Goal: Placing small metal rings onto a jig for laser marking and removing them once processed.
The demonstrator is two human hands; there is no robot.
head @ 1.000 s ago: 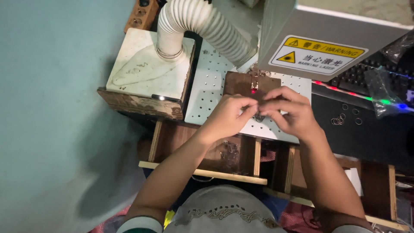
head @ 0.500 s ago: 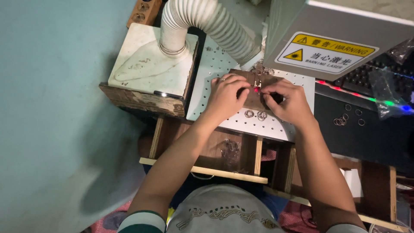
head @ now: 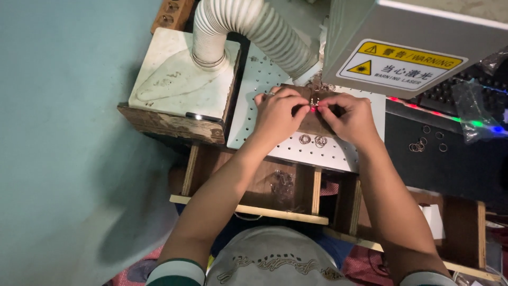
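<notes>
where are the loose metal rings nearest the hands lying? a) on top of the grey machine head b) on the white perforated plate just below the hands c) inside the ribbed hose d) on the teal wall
b: a few small metal rings lie on the white perforated plate, just below the left hand and the right hand, which meet over a brown block at a red light spot.

White ribbed hose (head: 254,26), brown block (head: 312,119), seemingly silver rings (head: 312,140).
</notes>
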